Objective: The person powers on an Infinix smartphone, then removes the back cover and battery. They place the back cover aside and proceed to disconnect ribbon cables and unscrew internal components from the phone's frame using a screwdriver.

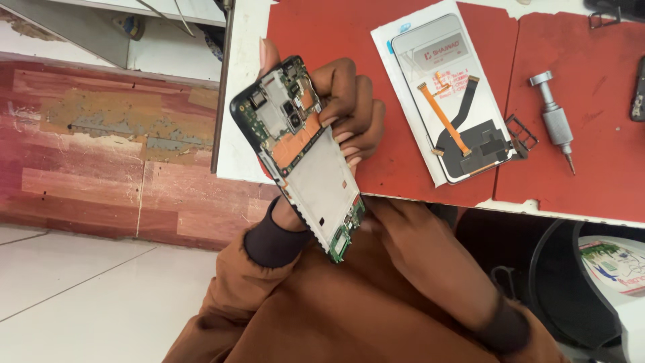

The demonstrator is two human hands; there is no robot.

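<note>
1. My left hand (pixel 336 111) grips an opened phone (pixel 302 158) with its back cover off. The fingers (pixel 353 121) wrap around one long edge, and the thumb tip shows above the top end.
2. The phone is held in the air, tilted, over the near left corner of the tabletop (pixel 242 134) and partly beyond its near edge. Its exposed inside faces the camera: green circuit boards at both ends, an orange patch below the camera module, and a bare grey metal bay in the middle.
3. My right hand (pixel 396 228) sits just below the lower end of the phone, off the tabletop's near edge. Its fingertips are hidden behind the phone and the sleeve, so I cannot tell whether they are closed or open; they appear to touch the lower end.
4. A red mat (pixel 416 181) covers the tabletop.
5. A replacement screen (pixel 447 94) lies on a white sheet on the mat, right of the phone and well apart from it, with an orange ribbon cable on it.
6. A small silver screwdriver (pixel 554 121) lies on the mat further right, tip toward the near edge.
</note>
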